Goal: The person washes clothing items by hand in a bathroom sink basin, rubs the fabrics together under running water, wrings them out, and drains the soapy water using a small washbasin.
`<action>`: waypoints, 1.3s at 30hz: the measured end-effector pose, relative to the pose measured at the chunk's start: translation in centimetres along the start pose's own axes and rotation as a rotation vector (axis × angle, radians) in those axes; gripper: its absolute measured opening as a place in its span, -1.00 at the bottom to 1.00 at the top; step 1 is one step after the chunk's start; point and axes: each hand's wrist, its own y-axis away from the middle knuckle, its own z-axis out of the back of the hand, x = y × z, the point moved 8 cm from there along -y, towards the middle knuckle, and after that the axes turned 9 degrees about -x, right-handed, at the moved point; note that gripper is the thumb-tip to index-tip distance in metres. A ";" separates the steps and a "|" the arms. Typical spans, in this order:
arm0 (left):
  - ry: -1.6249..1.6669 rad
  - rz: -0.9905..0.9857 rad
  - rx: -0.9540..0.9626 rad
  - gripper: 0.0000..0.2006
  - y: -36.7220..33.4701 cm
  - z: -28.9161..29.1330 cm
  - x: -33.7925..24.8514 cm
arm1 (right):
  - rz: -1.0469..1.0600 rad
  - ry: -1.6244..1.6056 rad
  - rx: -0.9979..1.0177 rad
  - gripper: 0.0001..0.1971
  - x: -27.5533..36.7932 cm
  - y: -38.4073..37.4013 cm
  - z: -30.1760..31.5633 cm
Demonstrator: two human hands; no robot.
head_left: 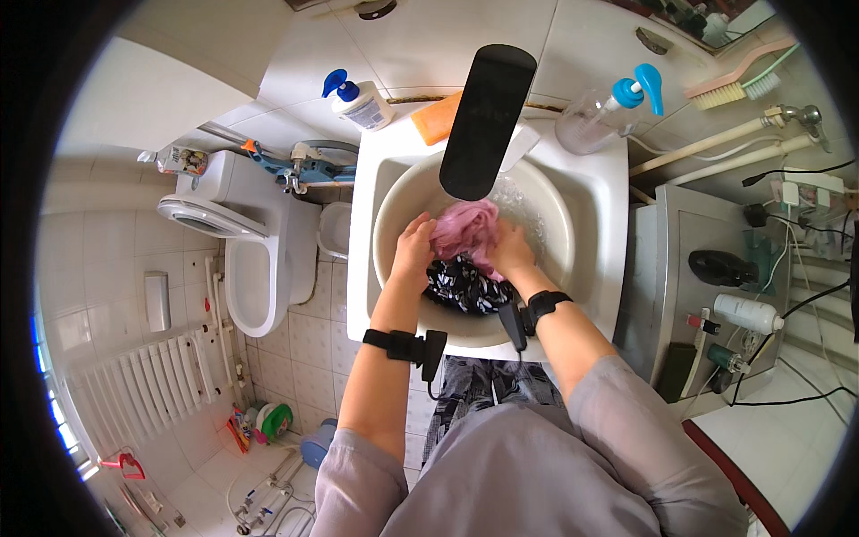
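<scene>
A wide off-white basin (386, 208) sits inside the white sink (601, 215). Bunched wet pink cloth (466, 228) lies in it, with a black-and-white patterned cloth (465, 285) just below and nearer to me. My left hand (414, 249) grips the pink cloth at its left side. From the right, my right hand (513, 251) has its fingers closed on the same cloth; some fingertips are hidden in the folds. Rippled, bubbly water (528, 208) shows at the basin's far right.
A black rounded slab (488, 121) overhangs the basin's far rim. Behind stand a white pump bottle (365, 109), an orange block (437, 118) and a clear pump bottle (595, 121). Left is a toilet (259, 277); right, a grey cabinet (684, 268) with cords and bottles.
</scene>
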 end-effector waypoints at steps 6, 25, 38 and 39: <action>0.260 0.079 0.019 -0.55 -2.4 -0.8 0.7 | 0.078 -0.046 -0.132 -0.54 1.3 -2.2 0.6; 0.502 0.076 0.155 -0.69 -0.6 -2.6 0.4 | 0.264 -0.390 0.005 -0.66 8.0 0.1 3.2; 0.477 0.401 0.183 -0.34 -0.3 -3.6 4.2 | 0.036 -0.237 -0.305 -0.71 0.9 0.1 3.2; 0.468 0.405 0.187 -0.34 -0.1 -3.9 3.8 | -0.017 -0.605 -0.046 -0.73 1.7 -0.3 1.9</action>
